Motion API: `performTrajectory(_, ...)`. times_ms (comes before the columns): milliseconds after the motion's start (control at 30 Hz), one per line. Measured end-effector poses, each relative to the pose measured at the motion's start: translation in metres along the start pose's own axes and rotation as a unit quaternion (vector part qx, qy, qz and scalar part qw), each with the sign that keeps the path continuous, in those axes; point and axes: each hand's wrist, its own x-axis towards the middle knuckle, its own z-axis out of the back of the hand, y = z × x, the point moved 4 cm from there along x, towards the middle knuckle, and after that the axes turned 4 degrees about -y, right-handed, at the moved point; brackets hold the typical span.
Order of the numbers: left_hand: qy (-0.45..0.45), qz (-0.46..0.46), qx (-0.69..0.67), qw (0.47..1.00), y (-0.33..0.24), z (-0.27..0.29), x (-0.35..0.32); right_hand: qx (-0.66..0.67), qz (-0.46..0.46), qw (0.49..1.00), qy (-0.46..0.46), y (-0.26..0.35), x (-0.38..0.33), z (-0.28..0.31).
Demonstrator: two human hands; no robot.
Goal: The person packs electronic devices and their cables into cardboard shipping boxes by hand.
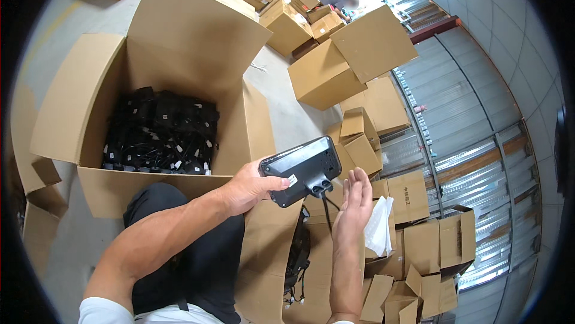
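My left hand (248, 187) grips a flat black rectangular electronic unit (297, 165) by its near left corner, thumb on the face by a small white label. Its face has a glossy strip, and a stubby connector block sits at its lower right edge. A black cable (327, 210) runs down from that block toward my right wrist. Beside the unit, my right hand (354, 204) is raised with fingers stretched out; I cannot tell whether it touches the cable. In a large open carton (156, 180) on the left lies a heap of similar black units with cables (162, 132).
Another open carton (257, 264) stands at my knees, with black cabled parts (297, 258) inside. White sheets or bags (379, 228) lie right of my right hand. Several cartons (326, 75) stack along the corrugated metal wall (461, 84). Far off, a person (341, 2) is among boxes.
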Motion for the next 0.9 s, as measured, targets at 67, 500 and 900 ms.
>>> performTrajectory(67,0.027,0.013,0.004,1.0,0.002,-0.002,0.0,0.045,-0.054,0.997,-0.034,-0.015,0.018,0.012)
performTrajectory(500,-0.189,-0.252,0.386,0.867,0.0,0.004,-0.015,0.178,-0.208,0.962,-0.006,-0.071,-0.021,-0.049)
performTrajectory(900,-0.115,-0.062,0.312,0.941,-0.043,0.013,-0.015,0.083,-0.061,0.993,0.06,-0.024,0.042,-0.067)
